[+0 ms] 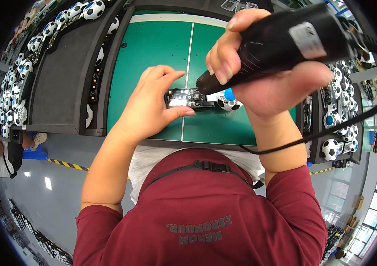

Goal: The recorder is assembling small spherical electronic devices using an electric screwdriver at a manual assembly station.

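Head view: our left hand [151, 99] curls around the left end of a slim circuit board [182, 98], thumb along its near edge; how firmly it pinches, we cannot tell. Our right hand [266, 95] wraps a bulky black tool [281, 46], its nose over the board's right end, near a football-patterned piece [229, 105]. The board lies across the white line [191, 48] on the green tabletop [153, 48].

A loose left hold could let the board skid, and a tilted right wrist could scrape its parts — the cable [330, 130], crossing our right forearm, might also tug the tool aside.

The board is glossy and strip-shaped; the tool a scuffed cylinder, ribbed at the nose; the football-patterned piece rounded, black-and-white — with a blue disc [229, 94].
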